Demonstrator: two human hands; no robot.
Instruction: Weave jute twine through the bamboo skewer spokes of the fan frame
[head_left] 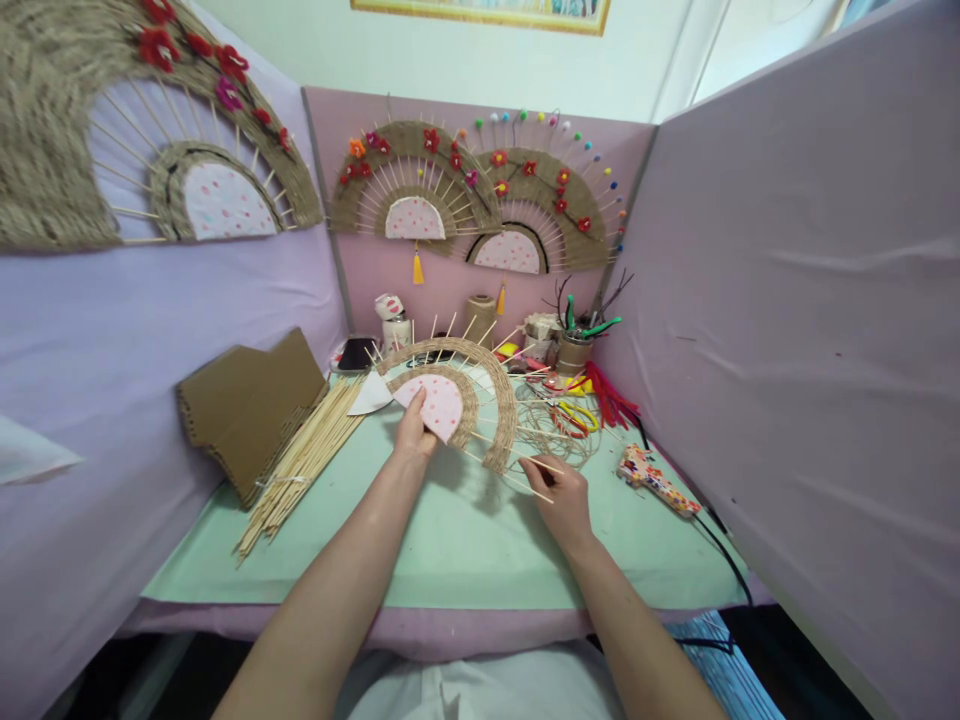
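Observation:
My left hand (417,428) grips a half-round fan of bamboo sticks and woven twine (504,400) by its pink dotted centre piece (435,402), thumb on the front. The fan is tilted above the table, its bare stick ends pointing outward. Two bands of twine run across the sticks, with a gap between them. At the lower right stick ends, my right hand (556,492) is closed with its fingertips pinched together. What sits between those fingertips is too small to make out. Loose twine (551,425) lies tangled on the table behind the fan.
On the left lie a bundle of bamboo sticks (300,470) and brown cardboard (251,410). To the right are a patterned glue gun (656,482) with its cord, yellow-handled scissors (577,415) and red pipe cleaners (611,398). A twine spool (480,318) stands behind; finished fans (416,170) hang on the panels.

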